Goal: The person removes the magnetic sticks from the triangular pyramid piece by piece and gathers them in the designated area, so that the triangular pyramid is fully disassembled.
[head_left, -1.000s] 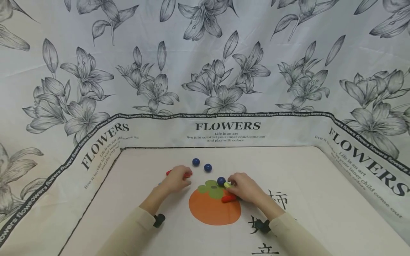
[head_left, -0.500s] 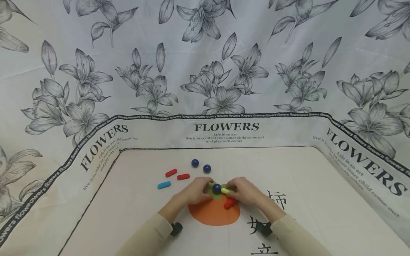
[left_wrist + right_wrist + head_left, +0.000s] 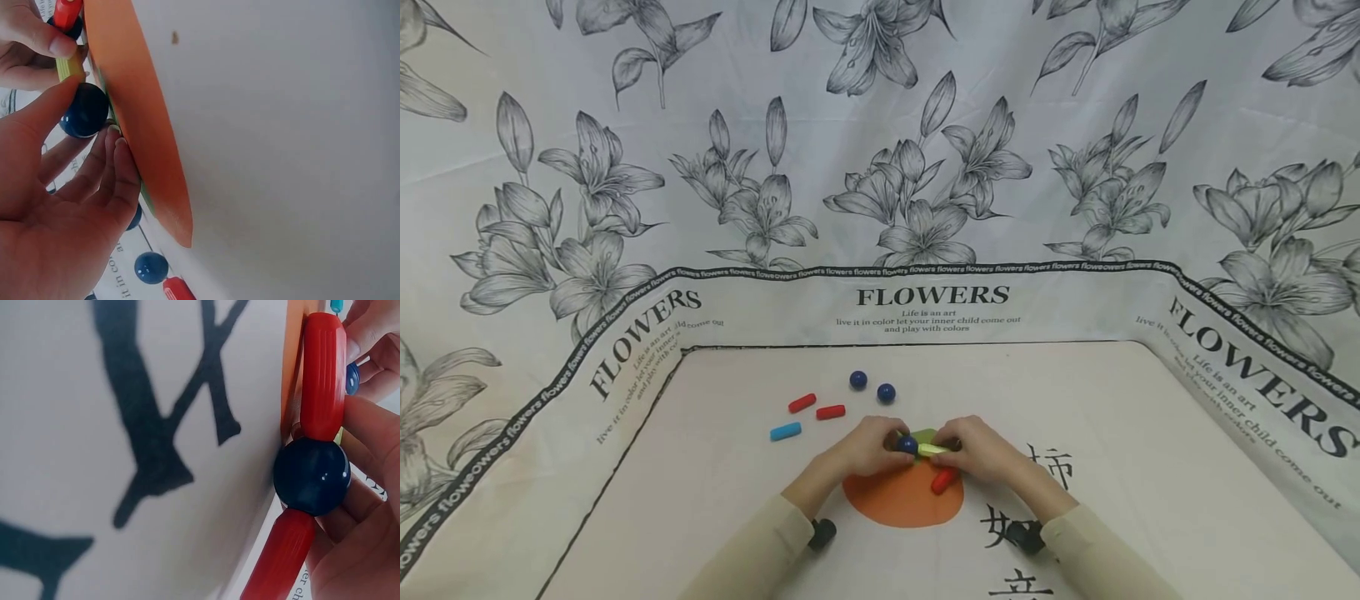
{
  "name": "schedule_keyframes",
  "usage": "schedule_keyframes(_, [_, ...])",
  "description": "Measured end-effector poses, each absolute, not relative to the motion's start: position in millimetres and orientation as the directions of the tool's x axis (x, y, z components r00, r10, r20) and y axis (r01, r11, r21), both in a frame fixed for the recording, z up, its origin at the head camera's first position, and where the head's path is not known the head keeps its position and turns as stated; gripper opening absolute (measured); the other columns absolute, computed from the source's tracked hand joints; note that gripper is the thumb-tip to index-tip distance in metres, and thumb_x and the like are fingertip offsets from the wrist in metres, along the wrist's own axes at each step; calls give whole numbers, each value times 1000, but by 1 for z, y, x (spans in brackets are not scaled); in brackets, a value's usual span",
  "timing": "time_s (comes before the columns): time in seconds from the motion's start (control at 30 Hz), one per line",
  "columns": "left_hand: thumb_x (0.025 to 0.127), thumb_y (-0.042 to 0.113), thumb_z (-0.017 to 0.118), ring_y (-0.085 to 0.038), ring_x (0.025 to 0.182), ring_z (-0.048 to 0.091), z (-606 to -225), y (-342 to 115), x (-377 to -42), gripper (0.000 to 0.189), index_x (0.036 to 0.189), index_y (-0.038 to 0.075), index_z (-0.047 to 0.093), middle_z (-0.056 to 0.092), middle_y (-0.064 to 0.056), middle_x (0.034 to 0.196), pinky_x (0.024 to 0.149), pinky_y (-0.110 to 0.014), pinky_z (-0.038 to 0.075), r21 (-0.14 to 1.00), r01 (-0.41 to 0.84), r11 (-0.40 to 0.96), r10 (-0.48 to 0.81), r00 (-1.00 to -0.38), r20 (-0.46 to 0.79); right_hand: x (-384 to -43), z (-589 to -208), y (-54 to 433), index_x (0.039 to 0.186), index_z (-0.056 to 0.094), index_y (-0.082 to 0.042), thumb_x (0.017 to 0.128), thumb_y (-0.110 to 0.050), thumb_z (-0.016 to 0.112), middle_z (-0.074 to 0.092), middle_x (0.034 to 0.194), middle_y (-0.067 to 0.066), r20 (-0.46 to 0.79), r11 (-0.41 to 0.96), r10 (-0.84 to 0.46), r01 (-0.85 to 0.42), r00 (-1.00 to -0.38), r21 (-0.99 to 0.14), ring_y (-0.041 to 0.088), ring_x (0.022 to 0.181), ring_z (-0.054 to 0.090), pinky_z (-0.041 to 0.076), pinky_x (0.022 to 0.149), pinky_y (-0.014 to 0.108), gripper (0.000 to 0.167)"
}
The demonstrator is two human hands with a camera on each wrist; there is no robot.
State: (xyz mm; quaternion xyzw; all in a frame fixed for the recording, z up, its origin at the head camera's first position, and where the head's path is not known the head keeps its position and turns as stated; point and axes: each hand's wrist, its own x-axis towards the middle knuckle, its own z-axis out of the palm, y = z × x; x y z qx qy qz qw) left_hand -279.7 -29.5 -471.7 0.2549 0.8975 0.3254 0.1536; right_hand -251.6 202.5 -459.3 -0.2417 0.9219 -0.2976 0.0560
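Observation:
My left hand (image 3: 861,446) pinches a dark blue ball (image 3: 907,446) between thumb and fingers. The ball (image 3: 85,110) also shows in the left wrist view. Facing it, my right hand (image 3: 977,450) pinches a yellow-green ridged stick (image 3: 932,450), whose left end appears to meet the ball. A red stick (image 3: 943,479) shows just below the right fingers. In the right wrist view, that hand is beside a red stick (image 3: 322,375), a blue ball (image 3: 312,475) and another red stick (image 3: 278,556), lined up end to end. The right fingers hide part of this chain from the head view.
Two loose blue balls (image 3: 886,393) lie beyond the hands. To their left are two red sticks (image 3: 831,412) and a light blue stick (image 3: 786,432). An orange persimmon print (image 3: 902,500) marks the pale tablecloth below the hands. A flowered curtain (image 3: 925,208) stands behind.
My left hand has left the loose red sticks, moved right and down to the blue ball, and now pinches it. The right hand stays near its place; its red stick has tilted.

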Motion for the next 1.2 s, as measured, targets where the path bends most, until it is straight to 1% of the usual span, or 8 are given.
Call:
schedule_keyframes(0.47, [94, 29, 77, -12, 79, 56, -470, -28, -278, 28, 117, 15, 70, 61, 3, 84, 69, -23, 48, 641, 370, 673, 553, -827, -104, -254, -458, 201, 96, 80, -13, 87, -17, 82, 70, 88, -9, 24, 723, -465, -395, -885, -566, 13, 85, 58, 50, 84, 38, 10])
schedule_keyframes(0.57, [94, 29, 77, -13, 80, 57, -470, -27, -278, 29, 117, 14, 70, 62, 3, 85, 70, -23, 49, 639, 363, 678, 547, -830, -110, -253, -457, 201, 95, 81, -13, 86, -17, 83, 71, 88, -8, 25, 723, -465, -396, -885, -566, 13, 86, 58, 50, 85, 39, 10])
schedule_keyframes(0.73, [94, 29, 76, -14, 85, 57, -467, -27, -281, 35, 123, 12, 68, 62, 3, 92, 77, -26, 53, 632, 313, 709, 490, -863, -121, -254, -456, 202, 93, 80, -12, 85, -17, 84, 72, 89, -7, 34, 720, -479, -415, -877, -557, 14, 88, 59, 50, 87, 41, 10])
schedule_keyframes(0.87, [94, 29, 76, -15, 86, 57, -467, -26, -282, 37, 125, 11, 67, 62, 2, 93, 78, -28, 53, 628, 305, 716, 472, -874, -114, -256, -457, 204, 91, 80, -13, 84, -17, 85, 72, 88, -8, 52, 713, -493, -437, -869, -548, 13, 87, 59, 50, 87, 40, 10])
schedule_keyframes(0.97, [94, 29, 77, -15, 83, 58, -467, -25, -282, 35, 122, 11, 68, 62, 2, 90, 74, -26, 52, 631, 307, 712, 472, -875, -107, -256, -457, 205, 91, 80, -12, 84, -17, 85, 72, 88, -8, 59, 708, -499, -445, -865, -548, 13, 86, 59, 50, 86, 39, 10])
schedule_keyframes(1.1, [93, 28, 78, -15, 78, 57, -465, -19, -286, 32, 118, 11, 68, 60, 1, 85, 67, -24, 51, 633, 324, 703, 463, -884, -62, -256, -457, 205, 92, 80, -11, 85, -17, 84, 71, 87, -9, 55, 699, -505, -445, -862, -560, 13, 84, 58, 50, 82, 35, 10])
schedule_keyframes(1.2, [93, 28, 78, -15, 79, 57, -456, -10, -295, 33, 119, 11, 67, 62, 0, 88, 66, -25, 51, 607, 356, 710, 454, -891, -8, -256, -457, 203, 92, 80, -12, 85, -17, 84, 69, 83, -10, 56, 695, -507, -447, -860, -562, 13, 81, 57, 49, 78, 32, 9])
